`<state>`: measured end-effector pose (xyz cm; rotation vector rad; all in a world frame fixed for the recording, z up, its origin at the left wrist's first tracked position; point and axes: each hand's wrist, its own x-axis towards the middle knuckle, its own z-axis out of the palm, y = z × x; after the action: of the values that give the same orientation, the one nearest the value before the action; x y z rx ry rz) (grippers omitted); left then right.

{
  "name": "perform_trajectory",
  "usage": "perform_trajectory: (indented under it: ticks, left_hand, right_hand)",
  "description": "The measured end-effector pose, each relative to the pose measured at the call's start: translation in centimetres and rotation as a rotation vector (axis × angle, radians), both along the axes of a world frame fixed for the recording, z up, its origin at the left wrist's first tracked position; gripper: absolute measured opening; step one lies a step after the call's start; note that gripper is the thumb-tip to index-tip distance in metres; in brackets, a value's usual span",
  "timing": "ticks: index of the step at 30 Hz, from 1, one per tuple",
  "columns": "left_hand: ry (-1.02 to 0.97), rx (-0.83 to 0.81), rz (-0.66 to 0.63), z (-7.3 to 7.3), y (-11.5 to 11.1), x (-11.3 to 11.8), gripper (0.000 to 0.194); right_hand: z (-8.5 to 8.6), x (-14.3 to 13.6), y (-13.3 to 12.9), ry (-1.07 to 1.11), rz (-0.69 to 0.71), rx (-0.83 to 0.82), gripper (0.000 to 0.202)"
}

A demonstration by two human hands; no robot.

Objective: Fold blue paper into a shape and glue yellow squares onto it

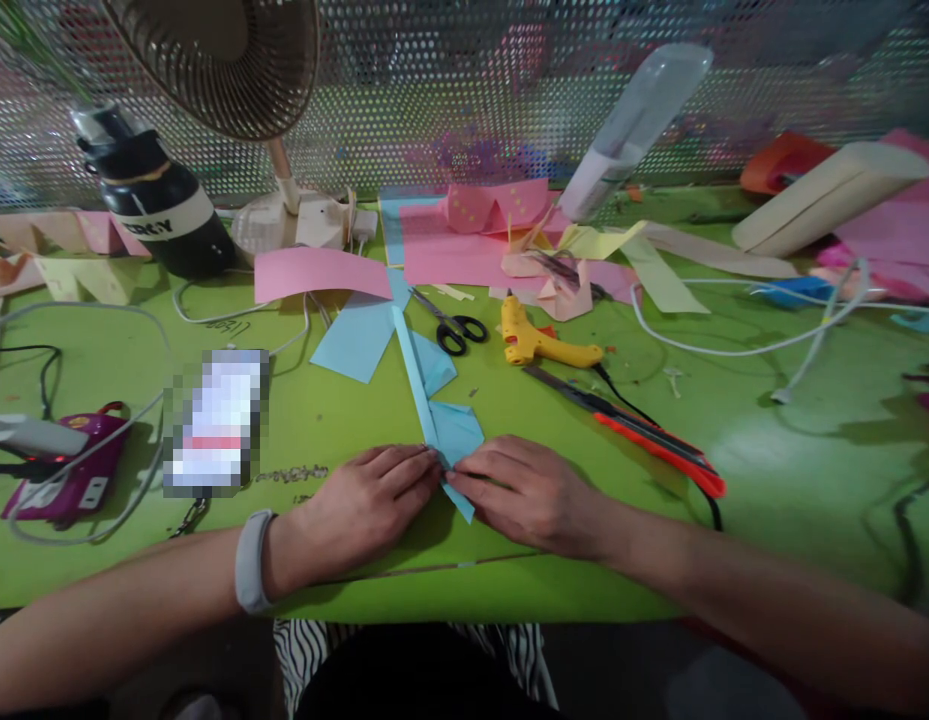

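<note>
A long folded strip of blue paper (410, 362) lies on the green table, with pointed blue flaps (456, 428) along its right side. Its near end is pinched between my two hands. My left hand (374, 497) has its fingers together on the strip's left edge. From the right, my right hand (528, 492) grips the same paper with closed fingers. The fingertips nearly meet and hide part of the strip. Beyond the hands are black scissors (455, 328), a yellow glue gun (546, 342) and a red utility knife (659, 445).
A phone (218, 425) and a purple power strip (89, 470) with cables lie at the left. Along the back stand a fan (284, 200), a black bottle (168, 215) and a clear bottle (633, 130), near pink paper (449, 255) and a paper roll (831, 200).
</note>
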<state>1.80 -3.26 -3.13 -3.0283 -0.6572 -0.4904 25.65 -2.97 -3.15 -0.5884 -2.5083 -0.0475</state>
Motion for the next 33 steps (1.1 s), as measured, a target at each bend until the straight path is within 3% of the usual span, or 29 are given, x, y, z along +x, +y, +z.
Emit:
perform_trajectory:
  ticks: [8,13,17,20,24,26,29,33]
  left_hand:
    - [-0.008,0.006,-0.001,0.0,0.0,0.0,0.031]
    - [0.016,-0.015,-0.001,0.2,0.0,-0.1,0.032]
    - [0.004,-0.032,-0.015,-0.1,0.2,-0.2,0.033]
    - [0.006,-0.04,-0.019,-0.2,0.3,-0.3,0.033]
    - [0.012,-0.054,-0.009,0.1,0.4,-0.4,0.034]
    - [0.004,-0.057,-0.012,0.2,0.4,-0.4,0.036]
    - [0.006,-0.071,-0.008,0.4,0.5,-0.4,0.036]
    - [-0.018,-0.087,0.009,0.6,0.5,-0.4,0.036]
  right_hand:
    - [-0.2,0.0,0.0,0.013,0.005,-0.023,0.018]
    - [-0.4,0.3,0.1,0.075,0.037,-0.134,0.027]
    - [0.7,0.6,0.5,0.107,0.072,-0.252,0.035]
    - [2.1,1.4,1.7,0.14,0.042,-0.305,0.02]
    - [3.9,4.3,7.2,0.091,-0.125,-0.198,0.018]
    - [4.8,6.2,11.8,0.019,-0.342,-0.118,0.021]
    - [6.0,8.8,19.7,-0.177,-0.737,-0.152,0.03]
    - [6.5,10.5,28.6,-0.214,-0.85,-0.168,0.041]
